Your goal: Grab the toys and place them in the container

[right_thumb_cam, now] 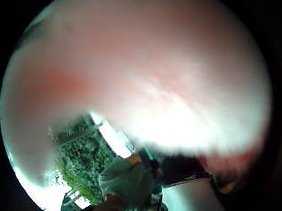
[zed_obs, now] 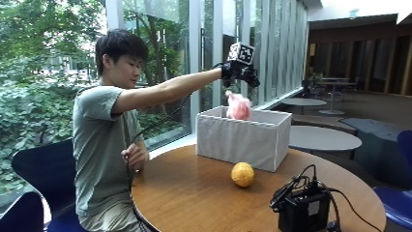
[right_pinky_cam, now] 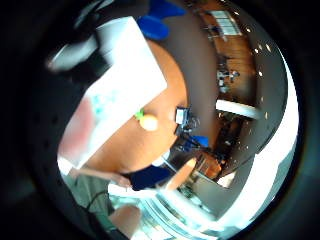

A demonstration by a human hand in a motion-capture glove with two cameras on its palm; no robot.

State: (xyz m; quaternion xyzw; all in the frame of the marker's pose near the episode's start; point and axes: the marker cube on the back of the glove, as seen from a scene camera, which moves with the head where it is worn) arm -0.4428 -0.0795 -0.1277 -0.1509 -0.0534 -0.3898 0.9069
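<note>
1. So, the pink toy (zed_obs: 239, 107) looks fluffy and soft, hanging just above the open white bin (zed_obs: 241, 138).
2. The gloved hand (zed_obs: 237, 72) is raised over it; can't tell if the fingers still pinch it.
3. An orange toy (zed_obs: 242, 174) sits on the table (zed_obs: 193, 193) beside the bin.

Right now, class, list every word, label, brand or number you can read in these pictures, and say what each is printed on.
None can be read.
White container: plain walls, no label showing.
Pink toy, yellow toy: no markings.
Black device on the table: any print is too small to read.
</note>
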